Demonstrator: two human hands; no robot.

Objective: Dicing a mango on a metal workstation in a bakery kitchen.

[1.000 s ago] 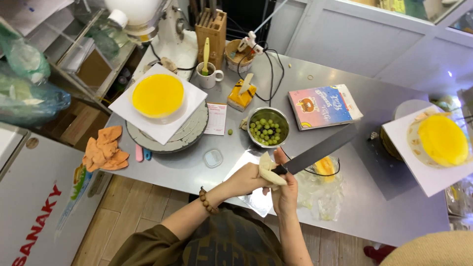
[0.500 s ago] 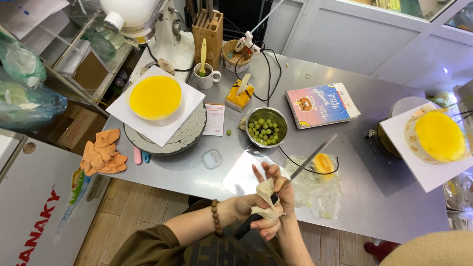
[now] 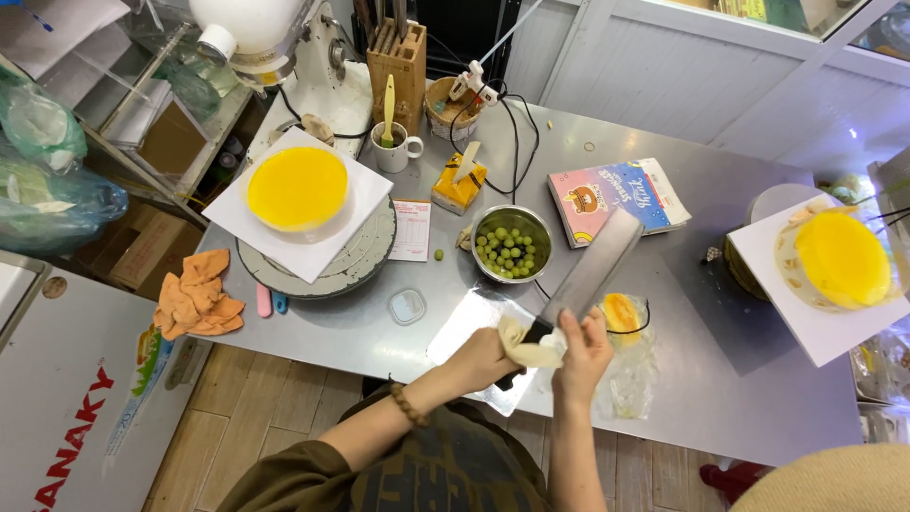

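The cleaver [image 3: 592, 275], its blade edge-on half a second before, now lay flat-side up over the steel table [image 3: 720, 313], near the bowl of green fruit [image 3: 510, 245]. The right hand [image 3: 583, 353] gripped the handle while the left hand [image 3: 483, 358] pinched a pale cloth [image 3: 527, 347] at the blade's base, so the wiping had apparently turned to this face.

A broad steel cleaver [image 3: 592, 272] lay slanted across the frame's centre, blade pointing upper right, with a crumpled pale cloth [image 3: 531, 349] bunched at its dark handle.
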